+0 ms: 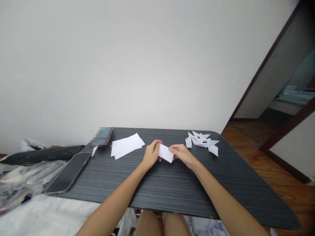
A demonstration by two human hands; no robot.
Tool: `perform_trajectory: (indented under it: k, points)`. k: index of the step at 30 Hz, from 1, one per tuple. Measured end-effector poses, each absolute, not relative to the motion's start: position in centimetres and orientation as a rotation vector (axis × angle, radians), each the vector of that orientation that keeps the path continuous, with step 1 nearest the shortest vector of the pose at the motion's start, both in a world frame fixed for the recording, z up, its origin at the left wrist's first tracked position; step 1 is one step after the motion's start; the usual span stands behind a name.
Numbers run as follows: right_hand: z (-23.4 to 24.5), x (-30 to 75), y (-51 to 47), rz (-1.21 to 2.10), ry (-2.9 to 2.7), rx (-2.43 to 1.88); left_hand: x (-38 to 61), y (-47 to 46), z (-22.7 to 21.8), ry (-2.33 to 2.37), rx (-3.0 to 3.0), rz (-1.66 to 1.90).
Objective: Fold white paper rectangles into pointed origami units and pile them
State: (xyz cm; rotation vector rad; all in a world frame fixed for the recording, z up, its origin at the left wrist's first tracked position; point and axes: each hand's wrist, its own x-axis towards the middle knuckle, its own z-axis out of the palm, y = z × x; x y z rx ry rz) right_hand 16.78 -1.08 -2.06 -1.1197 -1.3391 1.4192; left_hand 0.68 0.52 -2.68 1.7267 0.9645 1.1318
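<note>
a small folded piece of white paper (pixel 165 153) was held between two bare hands, above the middle of a dark, wood-grained table (pixel 172 193). the left hand (pixel 151 154) had its thumb and fingers clamped on the paper's left end, with the thumb on the near face and a fingertip showing below the lower edge. the right hand (pixel 182 154) pinched the right end, thumb pressed on the upper right corner and the other fingers curled behind, partly hidden. the paper was tilted, its right end lower than its left.

to the left of the hands, well apart from the folded piece, flat white sheets (pixel 126 146) lay overlapping at slightly different angles. beyond them, near the table's far left corner, sat a pixelated object (pixel 101 137) with a reddish edge, too blurred to name. a smartphone (pixel 69 173) with a dark screen lay along the left edge. to the right of the right hand, near the far edge, pointed white origami pieces (pixel 202 141) stood in a close cluster. a plain pale wall (pixel 157 65) rose behind the table, and brown wood flooring (pixel 268 157) showed at the right.
</note>
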Motion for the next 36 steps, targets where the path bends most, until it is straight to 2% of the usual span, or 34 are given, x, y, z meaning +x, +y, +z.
perform_trajectory:
  k: [4,10,22,25,30,36]
  points:
    - [-1.7,18.4,-0.6,1.246,-1.364,-1.205,0.7,0.4,-1.9,0.699,1.77,1.061]
    - [-1.5,20.2,-0.3,1.243,-1.507,-1.202,0.3,0.2,-1.5,0.473,1.772,0.833]
    - [-1.2,19.6,-0.8,1.272,-1.673,-1.173,0.0,0.3,-1.0,0.573,1.859,0.82]
    - [-1.2,19.4,-0.7,1.213,-1.699,-1.148,0.1,0.5,-1.2,0.644,1.894,0.892]
    - [-0.9,19.2,-0.8,1.005,-1.656,-1.063,0.2,0.6,-1.4,0.874,1.93,1.225]
    - [-1.5,18.1,-0.7,0.827,-1.673,-1.159,0.7,0.1,-1.6,0.935,2.039,1.405]
